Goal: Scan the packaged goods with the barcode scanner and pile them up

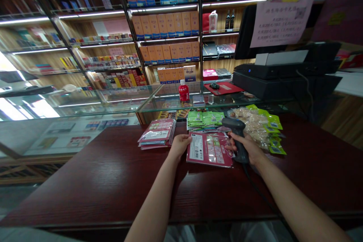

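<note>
My left hand [180, 146] pinches the left edge of a dark pink, plastic-wrapped booklet [208, 150] with a white barcode label. In my right hand [249, 147] is a black handheld barcode scanner [238, 136], its head tilted left above the booklet's right side. Fingers of that hand lie close to the booklet's right edge; whether they touch it I cannot tell. To the left sits a stack of similar wrapped booklets [157, 132]. Green packets [204, 119] lie just behind the held one. Clear bags with pale contents and green labels [255, 123] are heaped behind the scanner.
A dark wooden desk [93, 185] spans the front, with the scanner's cable hanging at right. Behind it, a glass counter [167, 96] bears a red bottle [183, 91], a mouse [214, 86] on a red pad and a monitor [246, 32]. Stocked shelves line the wall.
</note>
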